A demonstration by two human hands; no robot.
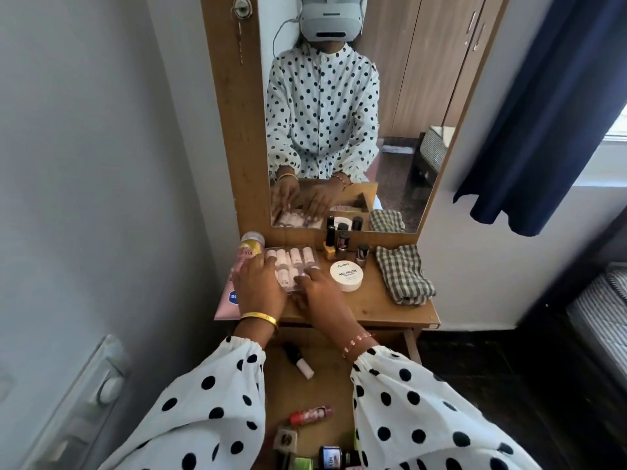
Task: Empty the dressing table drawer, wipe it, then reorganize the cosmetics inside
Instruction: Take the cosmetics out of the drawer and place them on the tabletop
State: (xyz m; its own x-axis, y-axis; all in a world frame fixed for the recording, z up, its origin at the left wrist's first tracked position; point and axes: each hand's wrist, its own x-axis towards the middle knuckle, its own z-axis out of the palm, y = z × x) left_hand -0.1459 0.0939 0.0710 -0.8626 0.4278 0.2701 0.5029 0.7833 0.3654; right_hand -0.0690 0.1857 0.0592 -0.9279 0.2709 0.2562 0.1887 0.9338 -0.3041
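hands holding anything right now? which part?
Both hands rest on the clear box of nail-polish bottles on the tabletop: left hand on its left side, right hand at its near right corner. Whether either actually grips it cannot be told.

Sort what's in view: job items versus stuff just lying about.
Job:
- clear nail set case, under left hand and right hand
- nail polish remover tub
- polish bottles
- checked cloth
- open drawer

Lying about:
- blue curtain
- striped bedding

two hands (261, 283), three nail polish bottles (342, 244), one white jar (346, 275), one checked cloth (403, 274).
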